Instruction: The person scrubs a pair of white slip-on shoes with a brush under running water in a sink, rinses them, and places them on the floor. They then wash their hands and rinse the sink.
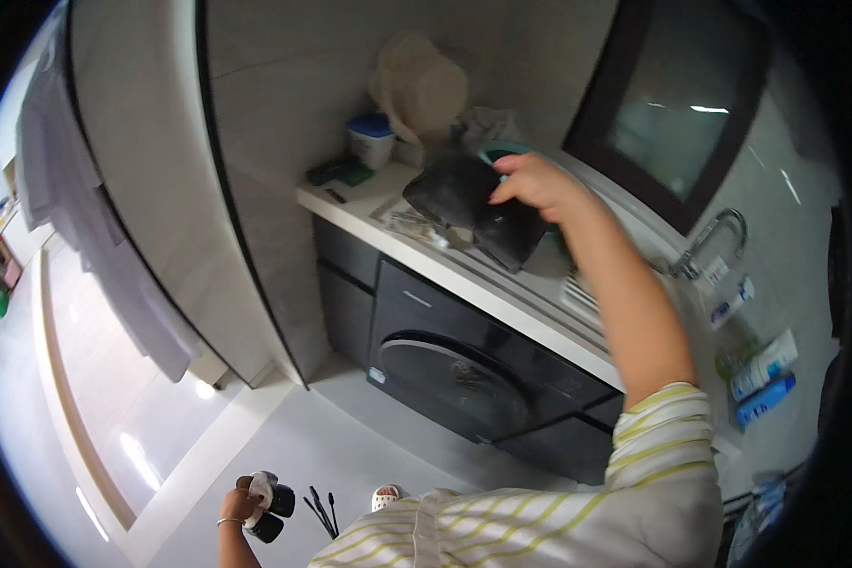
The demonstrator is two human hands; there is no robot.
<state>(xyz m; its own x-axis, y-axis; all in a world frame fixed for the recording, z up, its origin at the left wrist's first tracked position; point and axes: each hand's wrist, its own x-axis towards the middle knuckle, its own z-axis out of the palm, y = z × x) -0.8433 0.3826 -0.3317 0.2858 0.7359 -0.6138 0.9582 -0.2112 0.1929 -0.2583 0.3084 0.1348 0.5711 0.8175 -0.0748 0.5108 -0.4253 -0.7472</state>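
Note:
My right hand reaches over the white countertop and grips the edge of a black, glossy, soft bag-like item between thumb and fingers. The item hangs folded above the counter. Behind it shows part of a teal basin rim. Low on the left, my left hand is closed around a pair of items with thick black ends and a whitish part; they may be shoes, but the blur leaves this unsettled. Small packets lie on the counter below the black item.
A front-loading washing machine sits under the countertop. A blue-lidded tub and a cream hat stand at the back. A faucet and tubes are on the right. Thin black sticks show near a white clog.

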